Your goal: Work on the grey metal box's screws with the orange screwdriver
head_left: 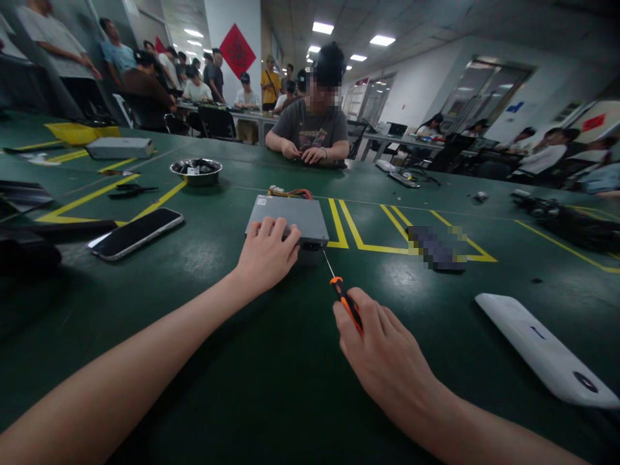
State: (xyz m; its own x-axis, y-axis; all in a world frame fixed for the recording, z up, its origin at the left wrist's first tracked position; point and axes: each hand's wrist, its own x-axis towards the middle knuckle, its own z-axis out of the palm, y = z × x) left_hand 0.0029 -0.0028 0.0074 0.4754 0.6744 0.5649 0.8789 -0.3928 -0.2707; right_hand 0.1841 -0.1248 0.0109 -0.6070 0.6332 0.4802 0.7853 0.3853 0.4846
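A grey metal computer power supply unit (300, 216) lies on the green table, with a bundle of coloured wires (290, 192) coming out at its far side. My left hand (268, 255) grips its near left part, fingers bent over the top face and thumb toward the front edge. In my right hand (375, 336) is an orange and black screwdriver (345, 298), held by its handle. The thin shaft points up and away, its tip at the near right corner of the unit. Whether the tip sits in a screw is too small to tell.
Left of the unit lie a smartphone (138, 234) and a metal bowl (196, 170) with small dark parts. Another grey box (120, 148) and a yellow tray (80, 133) are farther back. A white device (542, 345) lies at right. Across the table sits a person (312, 126).
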